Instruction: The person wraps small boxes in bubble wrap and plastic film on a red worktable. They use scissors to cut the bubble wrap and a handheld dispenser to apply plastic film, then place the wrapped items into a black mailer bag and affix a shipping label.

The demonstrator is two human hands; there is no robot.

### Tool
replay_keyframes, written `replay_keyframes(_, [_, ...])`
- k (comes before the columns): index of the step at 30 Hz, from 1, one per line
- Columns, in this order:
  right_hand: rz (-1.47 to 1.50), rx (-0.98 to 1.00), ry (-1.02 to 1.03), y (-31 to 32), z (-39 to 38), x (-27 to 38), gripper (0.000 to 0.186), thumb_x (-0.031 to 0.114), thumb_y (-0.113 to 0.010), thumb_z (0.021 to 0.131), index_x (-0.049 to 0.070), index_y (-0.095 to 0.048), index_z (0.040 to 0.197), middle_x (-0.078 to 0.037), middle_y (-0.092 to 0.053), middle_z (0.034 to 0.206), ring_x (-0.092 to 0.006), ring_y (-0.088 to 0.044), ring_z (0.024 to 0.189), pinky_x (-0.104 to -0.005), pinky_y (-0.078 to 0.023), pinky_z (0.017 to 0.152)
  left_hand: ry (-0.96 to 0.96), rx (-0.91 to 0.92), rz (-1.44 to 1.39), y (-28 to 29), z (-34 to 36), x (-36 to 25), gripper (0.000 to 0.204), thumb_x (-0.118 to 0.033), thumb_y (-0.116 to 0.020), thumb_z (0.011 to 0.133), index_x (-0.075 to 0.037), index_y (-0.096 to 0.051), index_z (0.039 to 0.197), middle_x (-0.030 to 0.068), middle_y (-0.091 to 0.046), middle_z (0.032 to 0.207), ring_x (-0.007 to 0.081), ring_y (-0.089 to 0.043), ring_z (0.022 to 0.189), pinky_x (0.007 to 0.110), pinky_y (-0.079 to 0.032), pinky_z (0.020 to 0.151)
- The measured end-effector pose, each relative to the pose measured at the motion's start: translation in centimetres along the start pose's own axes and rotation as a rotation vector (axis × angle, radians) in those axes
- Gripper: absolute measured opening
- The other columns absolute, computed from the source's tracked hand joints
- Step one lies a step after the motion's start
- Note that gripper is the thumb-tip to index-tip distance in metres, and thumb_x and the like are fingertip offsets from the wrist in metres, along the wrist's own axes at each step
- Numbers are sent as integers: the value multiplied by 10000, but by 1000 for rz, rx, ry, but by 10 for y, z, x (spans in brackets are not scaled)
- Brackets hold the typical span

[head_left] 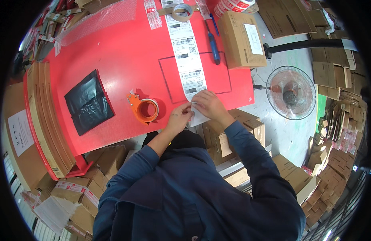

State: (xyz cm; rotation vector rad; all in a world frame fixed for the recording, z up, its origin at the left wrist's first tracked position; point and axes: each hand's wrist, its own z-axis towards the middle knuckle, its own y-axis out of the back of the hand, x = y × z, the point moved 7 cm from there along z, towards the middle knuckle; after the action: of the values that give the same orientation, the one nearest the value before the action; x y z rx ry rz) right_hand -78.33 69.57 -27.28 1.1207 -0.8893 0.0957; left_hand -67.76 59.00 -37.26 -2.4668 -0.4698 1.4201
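Note:
A long strip of white printed shipping labels (188, 58) runs down the red table toward me, and its near end hangs over the front edge. My left hand (180, 119) pinches the strip's left side at that edge. My right hand (210, 105) grips it from the right, fingers curled close to the left hand's. Below them shows a blank white piece of the strip (198, 117). Left of my hands stands an orange tape dispenser (142, 107) with a roll in it. A black plastic mailer bag (89, 103) lies flat farther left.
A roll of tan tape (182, 13) rests on the strip's far part. A blue-handled screwdriver-like tool (214, 49) and a cardboard box (242, 40) are at the right. Beyond the table's right edge is a fan (290, 93). Flat cardboard sheets (49, 116) stand at the left.

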Motion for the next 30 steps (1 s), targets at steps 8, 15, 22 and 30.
replay_keyframes(8, [8,-23,-256,1,20,-38,113,148,-717,943,41,-721,979,-92,-715,986,-307,-676,981,-438,-537,853,121,-59,42,-2,-18,32,330,-13,-704,916,-1,-691,1246,3,-706,968,109,-672,889,268,-539,801])
replay_keyframes(15, [-579,-530,-112,108,152,-46,94,99,-706,913,75,-733,1000,-125,-730,1054,-349,-691,1008,-466,-549,881,286,82,1066,-15,-55,51,469,-370,-756,905,6,-726,1182,179,-764,1160,329,-707,1131,405,-564,957])
replay_keyframes(22, [-72,-252,194,29,69,160,321,323,-711,935,94,-708,1159,-99,-681,1291,-316,-622,1270,-523,-426,1144,69,-152,-139,52,-137,-130,696,-522,-479,1094,34,-455,1512,142,-533,1490,258,-548,1374,478,-423,1195])
replay_keyframes(30, [667,-13,-347,-92,106,209,683,280,-739,973,-2,-469,1533,-225,-534,1534,-361,-549,1404,-490,-473,1112,10,-552,45,148,-267,-158,378,-101,-671,945,25,-654,1301,116,-736,1235,218,-696,1147,381,-510,1067])
